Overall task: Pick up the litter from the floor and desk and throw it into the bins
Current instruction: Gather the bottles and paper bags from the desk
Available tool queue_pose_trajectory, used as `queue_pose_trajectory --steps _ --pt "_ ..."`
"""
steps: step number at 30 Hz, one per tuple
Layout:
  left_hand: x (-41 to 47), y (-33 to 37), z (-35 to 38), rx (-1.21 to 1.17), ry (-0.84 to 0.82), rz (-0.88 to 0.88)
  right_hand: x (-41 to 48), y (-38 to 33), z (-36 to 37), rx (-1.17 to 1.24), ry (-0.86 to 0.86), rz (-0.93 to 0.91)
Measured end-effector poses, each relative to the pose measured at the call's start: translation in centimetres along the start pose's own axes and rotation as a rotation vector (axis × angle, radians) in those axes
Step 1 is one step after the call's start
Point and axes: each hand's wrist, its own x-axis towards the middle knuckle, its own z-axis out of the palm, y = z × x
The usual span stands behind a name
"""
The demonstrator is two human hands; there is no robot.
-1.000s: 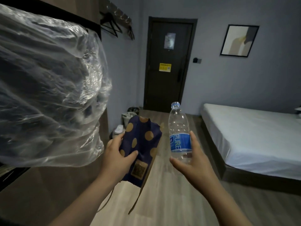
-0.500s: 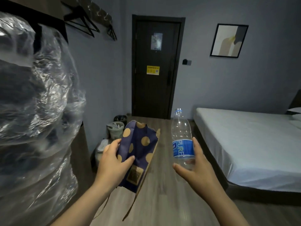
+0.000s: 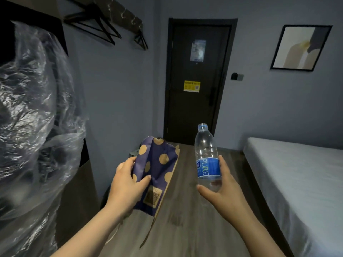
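Hands occupy lower centre of frame. Left hand (image 3: 128, 184) pinches a crumpled navy paper bag (image 3: 157, 169) with tan polka dots and kraft edge, thumb pressed on its face. Right hand (image 3: 221, 191) grasps an upright clear plastic bottle (image 3: 207, 158), uncapped, blue label, ribbed cylindrical body. Wrinkled transparent plastic sheeting (image 3: 31, 117) fills the left. Wood-grain floor (image 3: 185, 225) below; dark door (image 3: 196, 80) upper centre.

1. The bag (image 3: 157, 169) is in the left hand (image 3: 128, 184), left of the bottle (image 3: 207, 156), which is upright in the right hand (image 3: 222, 191).
2. Both are held above the floor (image 3: 185, 229).
3. The door (image 3: 196, 108) is behind them.
4. The bed (image 3: 297, 182) lies to the right, with a picture (image 3: 300, 48) on the wall above it.
5. Plastic sheeting (image 3: 31, 117) hangs at left, below the hangers (image 3: 96, 28).
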Motion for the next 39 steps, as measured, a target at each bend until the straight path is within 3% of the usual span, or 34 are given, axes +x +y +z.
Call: queue_pose_trajectory --steps 22,39 --pt "39.4 -15.2 11.3 0.087 0.035 -0.145 41.6 5.2 14.6 -0.026 -0.086 0.010" --pt "66.4 -23.3 25.3 0.156 0.140 -0.225 75.5 13.6 18.9 0.023 -0.238 -0.024"
